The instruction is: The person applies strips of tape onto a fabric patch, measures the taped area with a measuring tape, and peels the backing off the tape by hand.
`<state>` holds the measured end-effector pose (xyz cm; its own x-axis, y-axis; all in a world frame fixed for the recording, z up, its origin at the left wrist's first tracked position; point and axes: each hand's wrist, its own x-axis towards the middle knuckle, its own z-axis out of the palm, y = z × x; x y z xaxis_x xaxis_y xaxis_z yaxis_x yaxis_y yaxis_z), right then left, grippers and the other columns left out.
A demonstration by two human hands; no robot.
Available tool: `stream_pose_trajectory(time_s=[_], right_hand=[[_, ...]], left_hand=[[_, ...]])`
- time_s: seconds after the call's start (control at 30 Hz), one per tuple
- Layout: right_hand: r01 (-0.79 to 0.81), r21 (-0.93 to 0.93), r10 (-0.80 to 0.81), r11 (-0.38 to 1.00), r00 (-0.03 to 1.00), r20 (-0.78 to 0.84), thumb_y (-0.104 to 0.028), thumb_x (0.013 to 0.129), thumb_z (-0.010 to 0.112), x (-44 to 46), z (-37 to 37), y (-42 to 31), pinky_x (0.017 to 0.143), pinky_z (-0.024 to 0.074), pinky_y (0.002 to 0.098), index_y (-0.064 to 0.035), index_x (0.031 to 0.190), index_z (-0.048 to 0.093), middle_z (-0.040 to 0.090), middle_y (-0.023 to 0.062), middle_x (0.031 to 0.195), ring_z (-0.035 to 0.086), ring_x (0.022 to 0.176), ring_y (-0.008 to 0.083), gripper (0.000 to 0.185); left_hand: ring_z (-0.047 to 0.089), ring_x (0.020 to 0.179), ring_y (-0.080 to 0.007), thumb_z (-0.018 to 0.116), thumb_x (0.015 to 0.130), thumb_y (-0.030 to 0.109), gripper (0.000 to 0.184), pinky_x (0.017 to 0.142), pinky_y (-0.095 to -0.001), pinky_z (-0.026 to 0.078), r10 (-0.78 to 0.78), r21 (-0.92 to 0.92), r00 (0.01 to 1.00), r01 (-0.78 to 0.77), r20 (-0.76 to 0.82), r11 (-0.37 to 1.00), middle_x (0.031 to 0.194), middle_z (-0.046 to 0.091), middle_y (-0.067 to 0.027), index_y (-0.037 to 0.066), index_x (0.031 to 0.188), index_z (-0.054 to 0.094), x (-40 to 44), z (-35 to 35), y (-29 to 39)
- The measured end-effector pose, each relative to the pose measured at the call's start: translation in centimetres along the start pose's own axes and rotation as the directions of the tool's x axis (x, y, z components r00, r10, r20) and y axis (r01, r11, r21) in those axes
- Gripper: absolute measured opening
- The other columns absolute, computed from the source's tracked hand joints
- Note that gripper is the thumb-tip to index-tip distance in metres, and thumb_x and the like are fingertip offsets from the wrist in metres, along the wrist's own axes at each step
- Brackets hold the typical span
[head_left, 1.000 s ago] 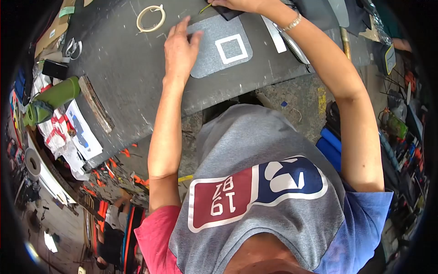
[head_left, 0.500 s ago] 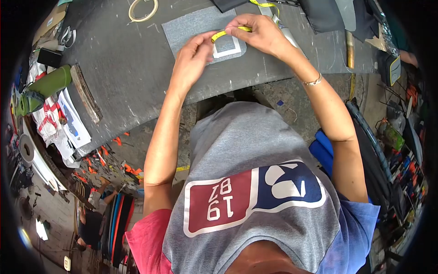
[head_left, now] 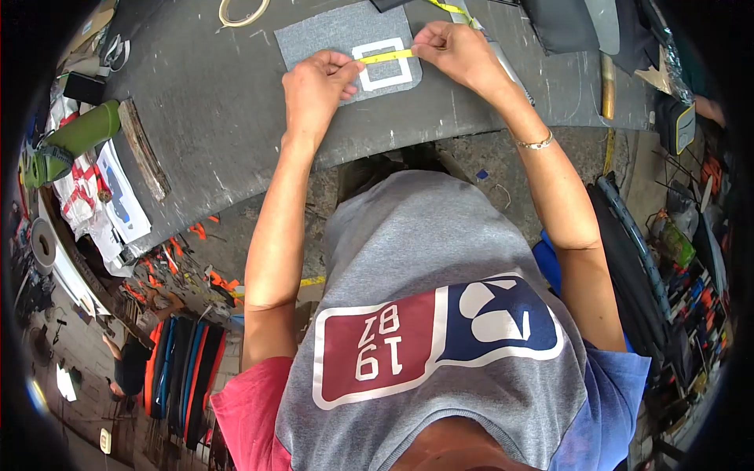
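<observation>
A yellow measuring tape is stretched across a white square outline on a grey fabric piece. My left hand pinches the tape at the left side of the square. On the other side, my right hand grips the tape just beyond the square's right edge. More of the tape runs up behind my right hand toward the top of the view. The fabric lies flat on the dark table, its lower left part hidden under my left hand.
A tape roll lies on the dark table at the top. Left are a worn wooden strip, a green cylinder and printed paper. Black material lies right. Another person is at lower left.
The yellow tape came down from the top edge with my right hand. My left hand took hold of it, and it now lies straighter across the white square. The view shifted slightly.
</observation>
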<state>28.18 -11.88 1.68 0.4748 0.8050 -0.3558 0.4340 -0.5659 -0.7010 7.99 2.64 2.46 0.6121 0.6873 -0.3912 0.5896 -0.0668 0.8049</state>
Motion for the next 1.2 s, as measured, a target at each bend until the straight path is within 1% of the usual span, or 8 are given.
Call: stream_pose_trajectory(time_s=[0.1, 0.13, 0.2, 0.3, 0.5, 0.8, 1.1, 1.2], right_hand=[[0.041, -0.107, -0.048, 0.993, 0.997, -0.067, -0.026, 0.090, 0.077, 0.1, 0.4, 0.2, 0.080, 0.0560, 0.0336, -0.0058, 0.103, 0.076, 0.078, 0.0072, 0.090, 0.074, 0.084, 0.0186, 0.024], [0.022, -0.108, -0.029, 0.994, 0.998, -0.064, -0.027, 0.090, 0.077, 0.1, 0.4, 0.2, 0.080, 0.0561, 0.0342, -0.0059, 0.102, 0.076, 0.078, 0.0075, 0.089, 0.074, 0.084, 0.0198, 0.024], [-0.014, -0.108, 0.007, 0.994, 0.998, -0.063, -0.028, 0.089, 0.077, 0.2, 0.3, 0.1, 0.081, 0.0562, 0.0355, -0.0061, 0.101, 0.077, 0.078, 0.0082, 0.089, 0.074, 0.085, 0.0221, 0.026], [-0.066, -0.102, 0.059, 0.993, 0.996, -0.067, -0.029, 0.088, 0.078, 0.1, 0.1, -0.7, 0.081, 0.0564, 0.0351, -0.0066, 0.100, 0.078, 0.078, 0.0082, 0.088, 0.075, 0.086, 0.0216, 0.025], [-0.051, -0.151, 0.038, 0.987, 0.995, -0.090, -0.029, 0.087, 0.078, 0.5, 0.2, -0.3, 0.082, 0.0570, 0.0348, -0.0074, 0.101, 0.079, 0.078, 0.0071, 0.089, 0.075, 0.085, 0.0206, 0.025], [-0.105, -0.114, 0.095, 0.988, 0.992, -0.088, -0.031, 0.087, 0.080, 0.7, 0.2, -0.2, 0.083, 0.0571, 0.0345, -0.0073, 0.100, 0.079, 0.079, 0.0068, 0.090, 0.075, 0.086, 0.0202, 0.028], [-0.106, -0.124, 0.098, 0.987, 0.993, -0.068, -0.030, 0.087, 0.080, 0.6, 0.0, -0.7, 0.082, 0.0568, 0.0344, -0.0081, 0.103, 0.079, 0.079, 0.0064, 0.090, 0.075, 0.086, 0.0195, 0.027], [-0.098, -0.021, 0.099, 0.995, 0.995, 0.020, -0.015, 0.097, 0.065, 0.0, -1.0, -2.2, 0.078, 0.0539, 0.0431, 0.0000, 0.104, 0.072, 0.068, 0.0201, 0.088, 0.068, 0.091, 0.0382, 0.018]], left_hand=[[0.073, 0.068, -0.0103, 0.082, 0.091, 0.021, 0.024, 0.063, -0.0250, 0.060, 0.007, 0.062, 1.000, -0.008, 0.016, 0.998, 0.083, 0.078, -0.0072, 0.000, 0.100, 0.076, 0.3, 0.3, 0.7], [0.073, 0.068, -0.0104, 0.082, 0.090, 0.022, 0.025, 0.063, -0.0250, 0.060, 0.008, 0.089, 1.000, -0.010, 0.021, 0.996, 0.083, 0.078, -0.0072, 0.000, 0.100, 0.076, 0.3, 0.3, 0.8], [0.074, 0.069, -0.0107, 0.082, 0.090, 0.023, 0.026, 0.064, -0.0250, 0.060, -0.036, 0.061, 0.999, 0.036, 0.006, 0.998, 0.083, 0.078, -0.0070, -0.001, 0.099, 0.075, 0.4, 0.3, 0.8], [0.075, 0.070, -0.0113, 0.080, 0.091, 0.023, 0.026, 0.065, -0.0251, 0.060, -0.065, 0.031, 0.998, 0.065, -0.001, 0.997, 0.083, 0.078, -0.0069, -0.001, 0.099, 0.075, 0.4, 0.2, 0.4], [0.076, 0.072, -0.0122, 0.077, 0.092, 0.023, 0.026, 0.067, -0.0259, 0.061, -0.073, 0.028, 0.997, 0.073, 0.002, 0.997, 0.083, 0.078, -0.0077, -0.002, 0.099, 0.075, 0.6, 0.2, 0.3], [0.077, 0.072, -0.0138, 0.077, 0.093, 0.025, 0.028, 0.067, -0.0267, 0.061, -0.056, 0.072, 0.998, 0.055, 0.012, 0.996, 0.084, 0.078, -0.0089, -0.002, 0.100, 0.075, 0.9, 0.2, 0.1], [0.077, 0.072, -0.0139, 0.076, 0.093, 0.026, 0.030, 0.066, -0.0272, 0.062, -0.041, 0.070, 0.999, 0.040, 0.016, 0.997, 0.084, 0.078, -0.0093, -0.003, 0.101, 0.074, 0.9, 0.3, 0.1], [0.077, 0.073, -0.0161, 0.076, 0.092, 0.028, 0.030, 0.069, -0.0294, 0.061, -0.050, 0.070, 0.999, 0.049, 0.017, 0.996, 0.084, 0.078, -0.0091, -0.001, 0.100, 0.075, 1.0, 0.3, 0.0]])
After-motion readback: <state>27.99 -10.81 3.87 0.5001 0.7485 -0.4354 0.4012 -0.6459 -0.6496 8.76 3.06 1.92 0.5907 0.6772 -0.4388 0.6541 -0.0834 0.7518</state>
